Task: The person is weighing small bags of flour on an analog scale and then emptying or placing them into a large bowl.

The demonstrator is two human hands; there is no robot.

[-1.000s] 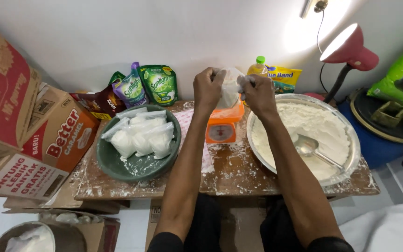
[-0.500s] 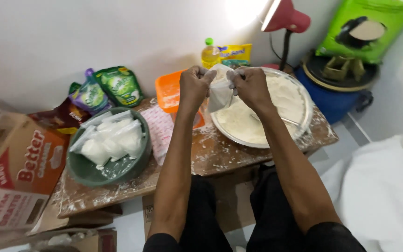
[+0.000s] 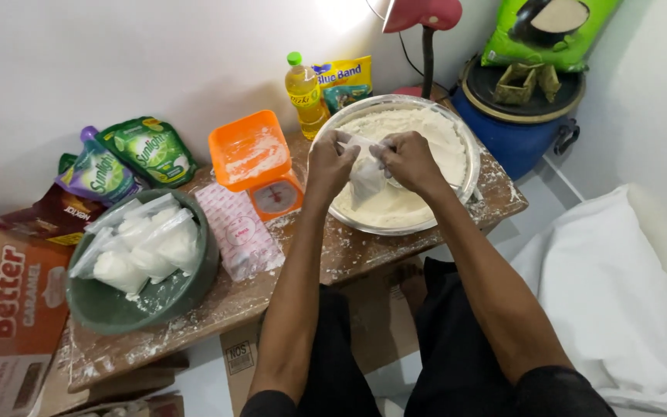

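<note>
Both hands, left hand (image 3: 328, 164) and right hand (image 3: 407, 158), are together over the big metal basin (image 3: 461, 135), pinching a small plastic bag (image 3: 366, 179) between them. The basin sits on the surface (image 3: 349, 251) right under them. Just left of the left hand is the kitchen scale (image 3: 260, 162), with a flat packet (image 3: 238, 230) in front of it. Further left, well apart from the hands, a bowl (image 3: 194, 282) holds filled bags (image 3: 140, 247). Behind the hands, against the wall, stands an oil bottle (image 3: 303, 93). Pouches (image 3: 129, 158) lie behind the bowl, and a cardboard box (image 3: 5, 301) sits far left.
</note>
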